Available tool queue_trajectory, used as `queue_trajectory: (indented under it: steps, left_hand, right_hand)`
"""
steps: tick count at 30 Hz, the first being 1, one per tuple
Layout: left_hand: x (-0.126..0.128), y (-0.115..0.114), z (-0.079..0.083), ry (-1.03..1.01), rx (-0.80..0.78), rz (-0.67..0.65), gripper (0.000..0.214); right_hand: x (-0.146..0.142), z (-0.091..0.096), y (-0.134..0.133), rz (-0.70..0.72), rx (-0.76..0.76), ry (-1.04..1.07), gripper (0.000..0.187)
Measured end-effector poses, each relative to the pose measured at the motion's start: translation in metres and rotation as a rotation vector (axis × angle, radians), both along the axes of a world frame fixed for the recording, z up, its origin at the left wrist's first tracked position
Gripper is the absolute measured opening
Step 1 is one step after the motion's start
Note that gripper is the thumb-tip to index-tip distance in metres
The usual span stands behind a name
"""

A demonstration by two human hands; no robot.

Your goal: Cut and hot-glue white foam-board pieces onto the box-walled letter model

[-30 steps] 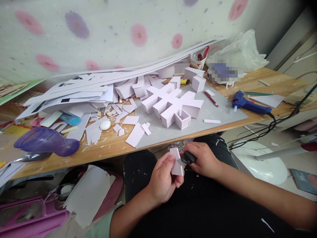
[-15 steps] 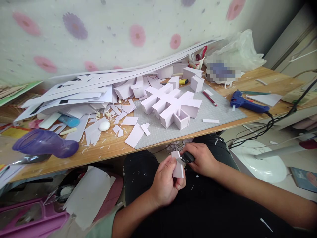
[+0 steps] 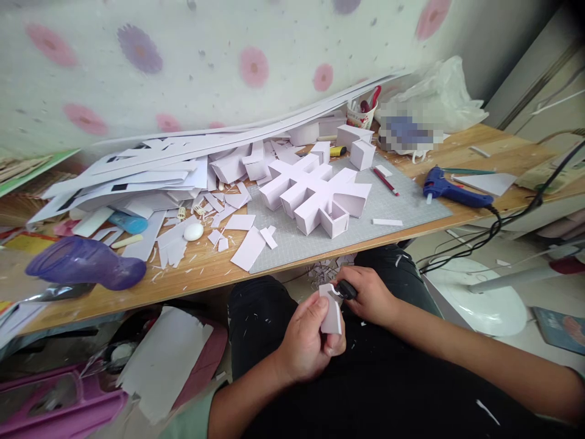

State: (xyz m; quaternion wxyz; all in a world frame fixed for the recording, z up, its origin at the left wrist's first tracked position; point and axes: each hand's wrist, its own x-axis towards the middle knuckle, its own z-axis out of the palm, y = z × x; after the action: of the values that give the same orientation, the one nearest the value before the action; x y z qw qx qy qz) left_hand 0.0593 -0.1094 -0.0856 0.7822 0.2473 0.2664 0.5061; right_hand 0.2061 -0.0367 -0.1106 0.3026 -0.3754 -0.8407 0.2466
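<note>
Over my lap, my left hand (image 3: 307, 338) is closed round a small white foam-board piece (image 3: 331, 313), held upright. My right hand (image 3: 370, 296) grips a small black cutter (image 3: 346, 289) whose tip meets the top edge of that piece. Both hands are below the front edge of the wooden desk (image 3: 201, 271). On the grey cutting mat (image 3: 393, 204) above them stands a white model of joined open boxes (image 3: 317, 192).
A heap of white sheets and offcuts (image 3: 150, 177) covers the desk's left and back. A purple plastic bottle (image 3: 85, 262) lies at the left, a blue glue gun (image 3: 450, 192) with its cable at the right. A pink basket (image 3: 64, 399) and a white fan base (image 3: 484, 299) sit on the floor.
My left hand has turned the white piece more upright and shifted it slightly lower. The right hand with the cutter has stayed against its top edge.
</note>
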Motion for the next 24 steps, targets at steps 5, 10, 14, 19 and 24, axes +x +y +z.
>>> queue_trajectory:
  steps: [5,10,14,19,24]
  left_hand:
    - [-0.001,-0.001,-0.002,-0.030,-0.055,-0.025,0.029]
    - [-0.001,-0.005,-0.001,0.092,0.020,-0.124,0.039]
    - [-0.002,-0.001,0.001,0.143,-0.078,0.092,0.031]
    - [-0.010,0.006,-0.001,0.436,-0.085,0.147,0.031]
    - [-0.015,0.009,0.000,0.569,-0.023,0.136,0.028]
  right_hand:
    - [0.001,-0.013,0.003,-0.024,-0.115,-0.053,0.005]
    - [0.004,-0.038,0.011,-0.106,-0.276,-0.098,0.012]
    - [0.007,-0.038,0.013,-0.088,-0.370,-0.025,0.026]
    - [0.007,-0.003,0.011,0.010,-0.464,0.178,0.035]
    - [0.005,0.023,0.006,0.102,-0.688,0.430,0.032]
